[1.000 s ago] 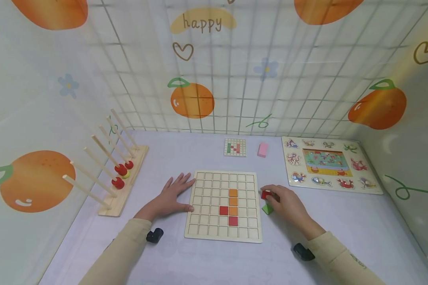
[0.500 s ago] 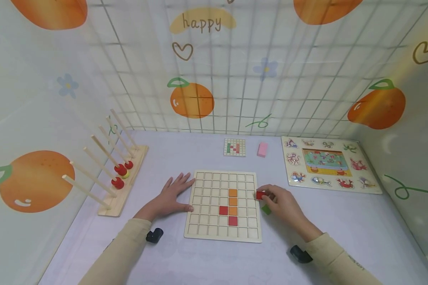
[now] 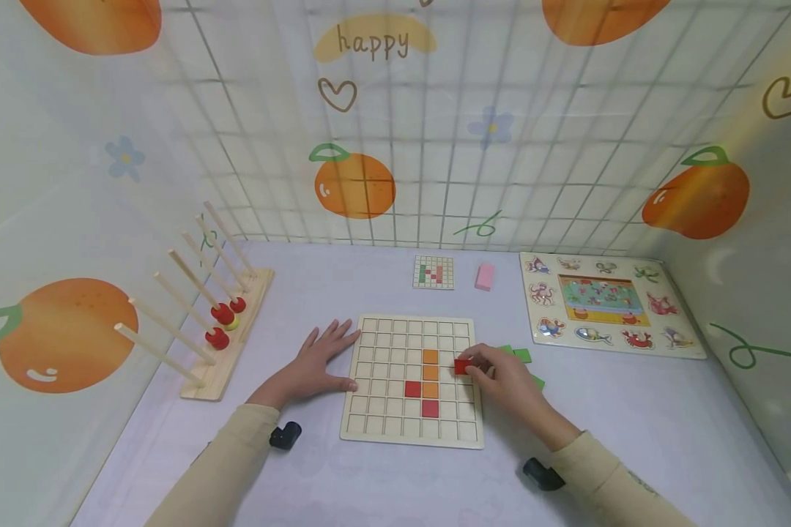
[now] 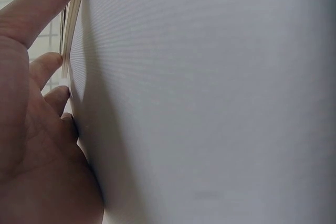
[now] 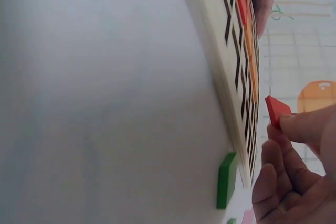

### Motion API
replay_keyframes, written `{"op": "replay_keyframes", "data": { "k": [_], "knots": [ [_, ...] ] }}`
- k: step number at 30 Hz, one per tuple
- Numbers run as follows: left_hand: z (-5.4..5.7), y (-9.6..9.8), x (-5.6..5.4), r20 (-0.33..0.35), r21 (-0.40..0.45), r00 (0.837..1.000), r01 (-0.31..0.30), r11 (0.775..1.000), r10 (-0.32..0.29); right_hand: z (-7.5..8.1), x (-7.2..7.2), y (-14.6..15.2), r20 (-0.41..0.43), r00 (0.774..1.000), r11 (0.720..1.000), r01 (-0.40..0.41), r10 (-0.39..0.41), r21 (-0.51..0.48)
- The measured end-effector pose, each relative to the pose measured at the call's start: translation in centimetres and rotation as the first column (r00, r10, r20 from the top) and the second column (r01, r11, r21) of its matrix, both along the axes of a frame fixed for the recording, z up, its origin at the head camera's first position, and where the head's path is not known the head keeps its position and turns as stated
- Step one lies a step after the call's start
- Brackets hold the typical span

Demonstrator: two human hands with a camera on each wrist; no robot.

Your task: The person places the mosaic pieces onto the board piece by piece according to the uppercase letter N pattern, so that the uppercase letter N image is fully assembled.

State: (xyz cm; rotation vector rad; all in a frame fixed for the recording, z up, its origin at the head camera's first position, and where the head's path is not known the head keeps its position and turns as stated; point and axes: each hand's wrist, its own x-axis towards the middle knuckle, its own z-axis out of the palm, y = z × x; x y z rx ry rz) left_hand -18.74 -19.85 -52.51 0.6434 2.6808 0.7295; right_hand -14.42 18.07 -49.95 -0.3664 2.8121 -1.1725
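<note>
A square wooden grid board lies on the table, with three orange tiles in one column and two red tiles set in its cells. My right hand pinches a red tile between thumb and finger over the board's right part; the right wrist view shows this red tile held above the grid. Spread on the table, my left hand touches the board's left edge with its fingertips and thumb. Several green tiles lie right of the board, partly hidden by the right hand.
Behind the board are a small pattern card and a pink block. A wooden peg rack with red and yellow beads stands at the left. A sea-animal puzzle board lies at the back right.
My right hand has carried the red tile left, from beside the board to over its right columns. More green tiles have come into sight behind it. The left hand stays put.
</note>
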Motion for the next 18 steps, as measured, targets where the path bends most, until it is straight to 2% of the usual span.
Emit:
{"op": "replay_keyframes", "data": {
  "k": [18],
  "knots": [
    [0.0, 0.1, 0.0, -0.004, 0.001, 1.000, -0.001, 1.000, 0.001, 0.2, -0.1, -2.8, 0.010, 1.000, 0.999, -0.028, 0.028, -0.030]
  ]
}}
